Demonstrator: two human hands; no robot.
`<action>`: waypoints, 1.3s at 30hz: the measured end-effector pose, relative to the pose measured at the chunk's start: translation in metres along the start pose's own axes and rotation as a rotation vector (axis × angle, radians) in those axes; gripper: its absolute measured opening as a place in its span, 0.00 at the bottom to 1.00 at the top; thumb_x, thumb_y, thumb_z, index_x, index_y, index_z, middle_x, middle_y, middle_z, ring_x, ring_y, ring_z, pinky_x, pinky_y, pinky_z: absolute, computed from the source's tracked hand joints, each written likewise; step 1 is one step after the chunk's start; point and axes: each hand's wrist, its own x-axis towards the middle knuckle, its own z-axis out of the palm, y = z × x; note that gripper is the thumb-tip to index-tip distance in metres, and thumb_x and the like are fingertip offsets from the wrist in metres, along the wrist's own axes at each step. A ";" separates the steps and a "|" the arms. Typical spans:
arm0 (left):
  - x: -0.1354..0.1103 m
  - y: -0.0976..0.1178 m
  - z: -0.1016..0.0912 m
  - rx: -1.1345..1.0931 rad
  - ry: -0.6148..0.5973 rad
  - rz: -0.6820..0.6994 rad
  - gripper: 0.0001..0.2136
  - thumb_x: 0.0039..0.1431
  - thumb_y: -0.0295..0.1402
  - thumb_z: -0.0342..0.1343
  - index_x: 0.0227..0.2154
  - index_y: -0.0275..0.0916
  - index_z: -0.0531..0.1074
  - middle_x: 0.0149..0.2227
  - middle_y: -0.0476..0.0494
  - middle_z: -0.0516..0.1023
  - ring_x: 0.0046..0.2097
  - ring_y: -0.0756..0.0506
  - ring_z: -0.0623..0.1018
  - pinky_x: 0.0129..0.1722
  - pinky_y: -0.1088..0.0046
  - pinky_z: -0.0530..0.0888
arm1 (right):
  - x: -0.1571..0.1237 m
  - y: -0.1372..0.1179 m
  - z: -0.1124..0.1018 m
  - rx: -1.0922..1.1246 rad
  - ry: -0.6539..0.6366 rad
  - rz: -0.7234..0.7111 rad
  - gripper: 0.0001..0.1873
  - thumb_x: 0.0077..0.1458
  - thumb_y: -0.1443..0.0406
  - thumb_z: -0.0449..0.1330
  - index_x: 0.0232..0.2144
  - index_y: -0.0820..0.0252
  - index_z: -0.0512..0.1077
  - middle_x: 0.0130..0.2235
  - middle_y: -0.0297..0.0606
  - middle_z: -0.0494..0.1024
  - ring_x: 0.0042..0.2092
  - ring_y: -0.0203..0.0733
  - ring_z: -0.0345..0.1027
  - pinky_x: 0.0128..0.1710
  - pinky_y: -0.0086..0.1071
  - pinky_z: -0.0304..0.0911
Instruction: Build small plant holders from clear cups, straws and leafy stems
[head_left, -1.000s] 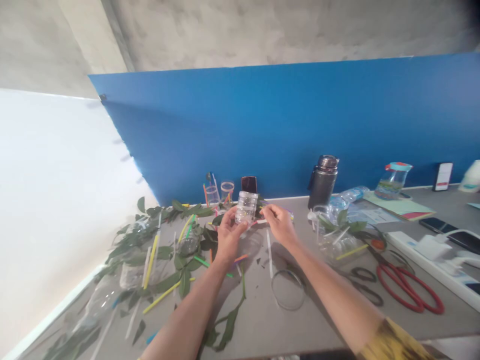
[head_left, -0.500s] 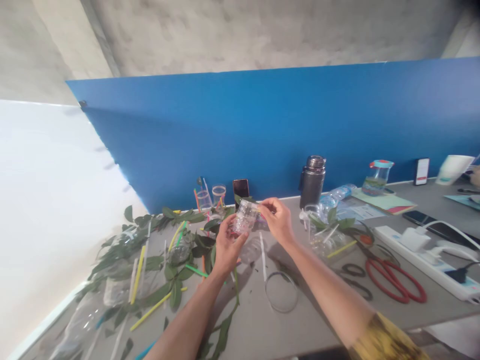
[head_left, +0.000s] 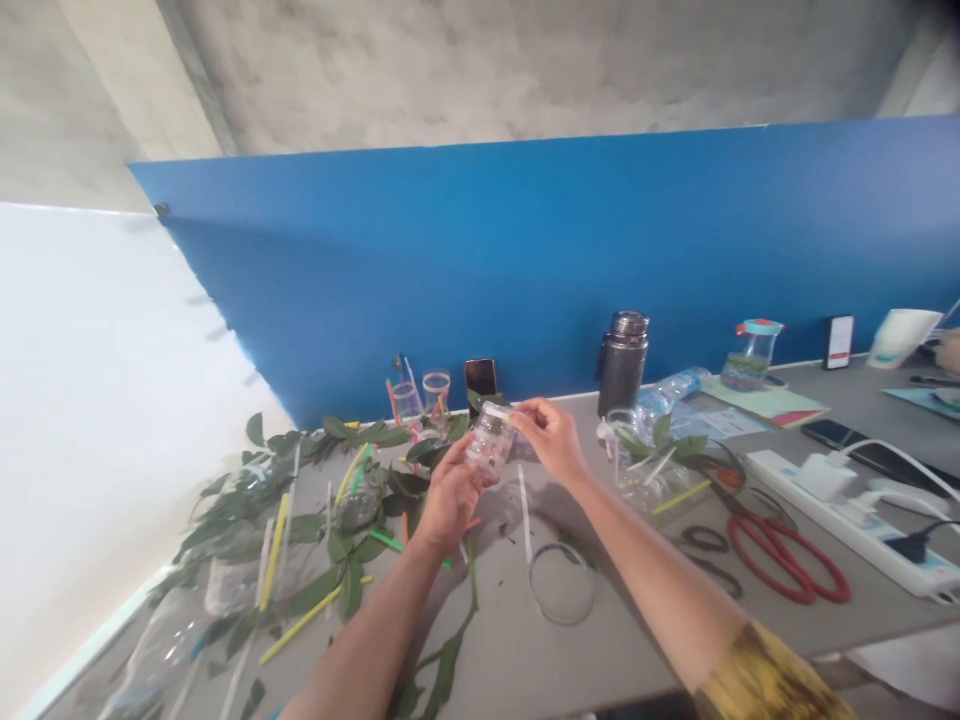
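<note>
A clear, ridged plastic bottle piece [head_left: 493,440] is held tilted above the middle of the table. My left hand [head_left: 452,495] wraps round its lower left side. At its upper right rim, my right hand [head_left: 551,432] has thumb and forefinger pinched together. What lies between those fingertips is too small to make out. Below the hands, a wire ring [head_left: 562,622] and a pale strip [head_left: 525,505] lie on the grey table [head_left: 510,660]. Leafy green sprigs [head_left: 352,545] and yellow straws [head_left: 275,550] lie to the left of my left hand.
A dark thermos [head_left: 624,365] stands by the blue partition [head_left: 450,260]. Red-handled scissors [head_left: 787,560] and a power strip [head_left: 862,530] lie at right. Two clear cups [head_left: 436,388] and a phone [head_left: 480,376] stand at the back. Someone else's hand [head_left: 949,352] shows at the far right edge.
My left hand has turned round the bottle piece, its fingers now more closed and its back facing me. My right hand stays pinched at the rim, barely shifted.
</note>
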 end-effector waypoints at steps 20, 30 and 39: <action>-0.006 -0.006 0.010 0.184 0.010 0.049 0.41 0.49 0.37 0.74 0.65 0.44 0.63 0.57 0.33 0.79 0.50 0.34 0.84 0.46 0.60 0.79 | 0.001 0.003 -0.004 -0.045 -0.010 -0.066 0.18 0.57 0.51 0.63 0.28 0.58 0.78 0.26 0.35 0.78 0.29 0.41 0.70 0.29 0.31 0.62; -0.001 -0.003 0.007 0.061 0.041 0.042 0.27 0.49 0.43 0.74 0.49 0.42 0.72 0.48 0.37 0.85 0.49 0.33 0.85 0.53 0.53 0.77 | -0.002 0.007 0.003 -0.070 -0.018 -0.154 0.20 0.63 0.54 0.57 0.48 0.58 0.79 0.27 0.35 0.79 0.30 0.43 0.75 0.33 0.33 0.69; 0.003 0.005 0.003 -0.059 0.048 0.021 0.23 0.51 0.41 0.74 0.46 0.38 0.75 0.47 0.37 0.85 0.49 0.35 0.85 0.49 0.59 0.79 | 0.002 0.014 -0.003 -0.246 0.009 -0.099 0.15 0.60 0.54 0.60 0.43 0.53 0.81 0.25 0.33 0.79 0.26 0.41 0.72 0.28 0.31 0.62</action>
